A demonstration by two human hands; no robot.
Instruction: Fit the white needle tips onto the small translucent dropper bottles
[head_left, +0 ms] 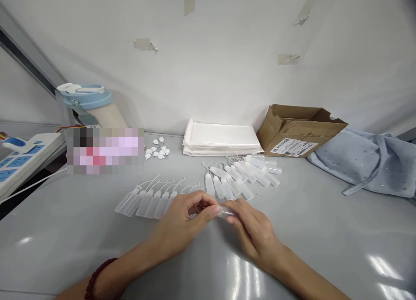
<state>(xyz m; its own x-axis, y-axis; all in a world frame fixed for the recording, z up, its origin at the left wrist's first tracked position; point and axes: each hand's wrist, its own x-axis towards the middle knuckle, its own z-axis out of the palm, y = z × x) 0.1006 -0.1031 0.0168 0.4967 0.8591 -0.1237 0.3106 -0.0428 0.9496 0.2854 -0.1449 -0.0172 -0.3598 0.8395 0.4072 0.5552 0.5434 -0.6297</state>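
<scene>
A small translucent plastic bottle [226, 212] lies nearly level between my hands, just above the grey table. My left hand [180, 224] pinches its left end with thumb and fingertips, which hide that end. Around the bottle's right part, the fingers of my right hand [255, 230] are closed. Behind my left hand lies a row of similar flat bottles [151, 204] with thin white stems or cords at their far ends. Beyond my right hand, more such bottles [229, 185] lie in a loose, overlapping pile.
Small white pointed caps [159, 153] are scattered further back. White padded envelopes [224, 137] are stacked by the wall, beside an open cardboard box [299, 131]. Blue-grey cloth [367, 166] lies right. On the left are a jug with a blue lid [87, 96] and a power strip [29, 157].
</scene>
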